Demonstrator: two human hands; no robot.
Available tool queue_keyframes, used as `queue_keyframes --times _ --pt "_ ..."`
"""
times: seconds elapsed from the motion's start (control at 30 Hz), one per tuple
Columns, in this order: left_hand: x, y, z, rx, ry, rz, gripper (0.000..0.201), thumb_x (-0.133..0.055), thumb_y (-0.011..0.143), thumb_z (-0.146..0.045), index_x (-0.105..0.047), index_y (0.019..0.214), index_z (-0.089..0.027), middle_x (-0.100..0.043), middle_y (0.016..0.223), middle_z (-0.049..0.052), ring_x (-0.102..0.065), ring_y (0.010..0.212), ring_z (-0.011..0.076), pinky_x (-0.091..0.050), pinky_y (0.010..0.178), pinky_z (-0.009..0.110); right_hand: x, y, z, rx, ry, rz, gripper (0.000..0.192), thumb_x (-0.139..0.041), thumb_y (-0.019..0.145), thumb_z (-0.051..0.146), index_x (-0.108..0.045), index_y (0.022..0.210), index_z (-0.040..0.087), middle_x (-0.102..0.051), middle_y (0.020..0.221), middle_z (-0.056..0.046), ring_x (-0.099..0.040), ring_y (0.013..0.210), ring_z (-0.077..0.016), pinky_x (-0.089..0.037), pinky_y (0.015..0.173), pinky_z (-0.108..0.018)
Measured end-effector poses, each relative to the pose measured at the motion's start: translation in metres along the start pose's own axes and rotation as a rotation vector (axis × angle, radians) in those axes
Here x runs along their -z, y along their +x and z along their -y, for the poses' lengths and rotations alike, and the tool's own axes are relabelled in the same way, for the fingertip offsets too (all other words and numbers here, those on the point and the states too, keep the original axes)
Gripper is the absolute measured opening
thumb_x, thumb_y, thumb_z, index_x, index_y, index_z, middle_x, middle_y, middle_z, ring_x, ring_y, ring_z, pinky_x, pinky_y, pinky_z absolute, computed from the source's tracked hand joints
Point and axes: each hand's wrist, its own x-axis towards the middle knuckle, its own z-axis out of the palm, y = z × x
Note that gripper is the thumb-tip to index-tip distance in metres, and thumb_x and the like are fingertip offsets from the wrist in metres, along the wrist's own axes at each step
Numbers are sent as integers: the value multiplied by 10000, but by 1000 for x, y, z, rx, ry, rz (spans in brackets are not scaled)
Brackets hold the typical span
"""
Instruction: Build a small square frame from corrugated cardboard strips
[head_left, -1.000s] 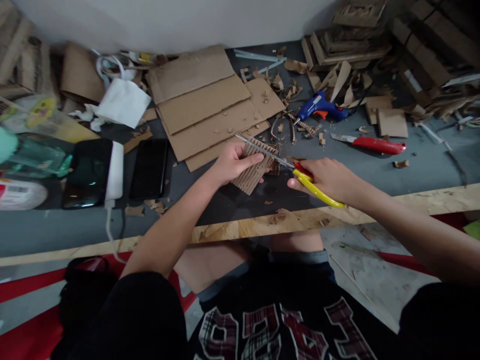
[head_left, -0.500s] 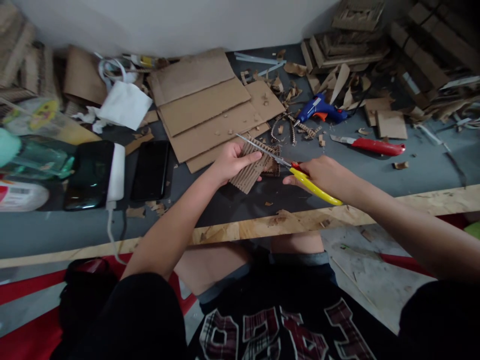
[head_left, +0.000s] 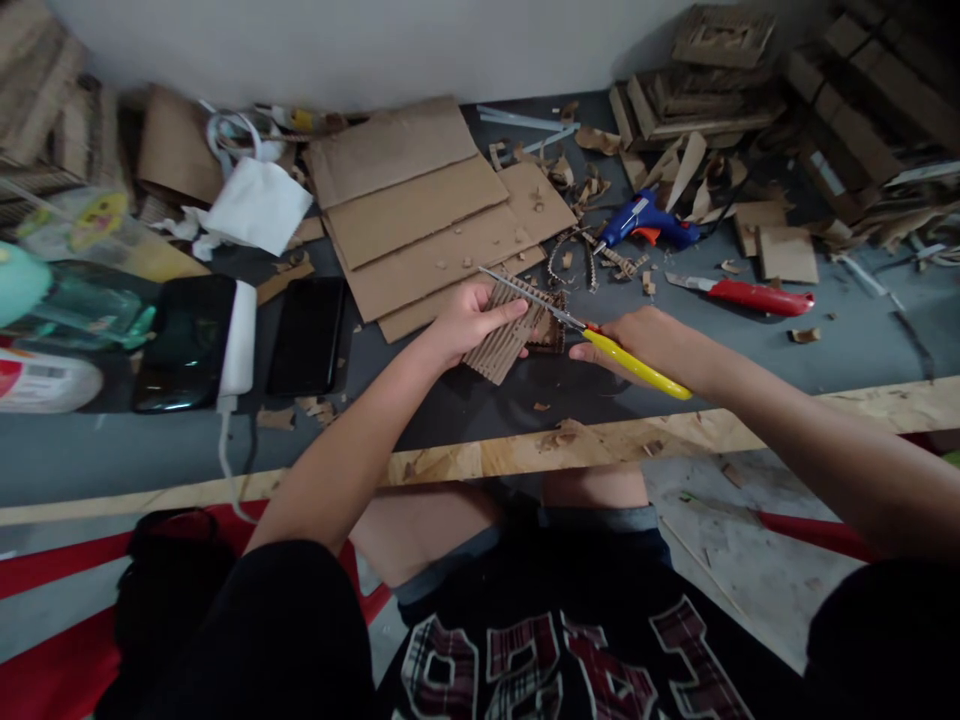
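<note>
Cutting ribbed cardboard with scissors.

My left hand [head_left: 469, 322] pinches the cardboard piece [head_left: 508, 330] just above the grey table [head_left: 862, 340]; my right hand [head_left: 652, 345] is closed round the yellow handles of the scissors [head_left: 592, 335], blades lying across the piece's top edge, near the glue gun [head_left: 649, 222].

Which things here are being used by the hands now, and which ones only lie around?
In use: left hand holding corrugated cardboard piece; right hand holding scissors.
Lying about: glue gun, red knife, two phones, flat cardboard sheets.
</note>
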Motion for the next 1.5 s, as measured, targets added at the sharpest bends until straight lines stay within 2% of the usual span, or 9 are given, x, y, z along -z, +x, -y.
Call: queue_keyframes --times 0.33,0.53,0.67,0.77,0.9,1.0,1.1,1.23,1.5 --pt "-2 -1 -3 -22 -34 -23 342 -843 703 -371 -600 828 -166 -688 698 -2 -741 668 192 -626 495 269 2 7 -5 67 4 -2 603 -320 995 637 -576 690 184 -510 570 -24 -353 504 -107 -267 573 -282" --pt "-4 -2 -7 3 -15 -33 284 -796 761 -351 -587 807 -164 -681 664 -3 -717 645 171 -617 509 266 2 13 -5 70 28 -9 700 -276 958 732 -601 690 174 -508 560 -28 -384 509 -107 -263 573 -278" --pt "-5 -2 -11 7 35 -86 300 -776 781 -394 -580 818 -170 -670 682 -5 -686 608 149 -607 541 277 11 12 -1 150 106 -44 720 -252 940 776 -537 653 181 -455 526 2 -393 514 -96 -278 582 -268" --pt "12 5 -12 -102 163 -216 401 -749 780 -541 -568 803 -184 -638 658 3 -654 591 152 -582 581 300 17 7 -4 109 233 -67 705 -250 939 781 -426 591 193 -453 481 6 -413 484 -85 -284 570 -268" --pt "54 14 -14 -452 527 -547 519 -802 706 -614 -594 961 -211 -648 833 39 -668 1041 271 -547 892 383 16 1 -16 -32 343 -93 698 -244 947 759 -406 559 201 -509 425 -16 -482 437 -94 -367 598 -265" --pt "73 9 -22 -561 744 -675 612 -820 732 -526 -538 1205 -258 -646 1106 66 -373 1429 336 -359 1150 468 12 -3 -25 -153 354 -110 658 -275 979 675 -414 539 206 -518 414 -26 -493 433 -102 -384 610 -268" --pt "65 5 -30 -575 860 -619 426 -733 828 -468 -578 1177 -278 -569 1304 69 -138 1528 340 -211 1231 512 10 -8 -34 -233 283 -138 623 -288 996 618 -455 566 199 -572 510 -53 -499 483 -114 -352 606 -277" --pt "34 21 -26 -526 1011 -398 66 -627 863 -290 -671 865 -240 -597 1267 90 -458 1325 324 -301 1185 507 8 -16 -47 -243 39 -174 631 -204 989 654 -456 629 201 -566 626 -95 -461 582 -152 -280 625 -310" --pt "8 75 -18 -458 1155 -192 103 -712 752 -226 -713 850 -193 -647 1196 120 -577 1163 316 -443 1056 493 -1 -26 -68 -396 -165 -131 828 -150 880 844 -641 878 177 -633 778 -162 -536 703 -247 -234 607 -321"
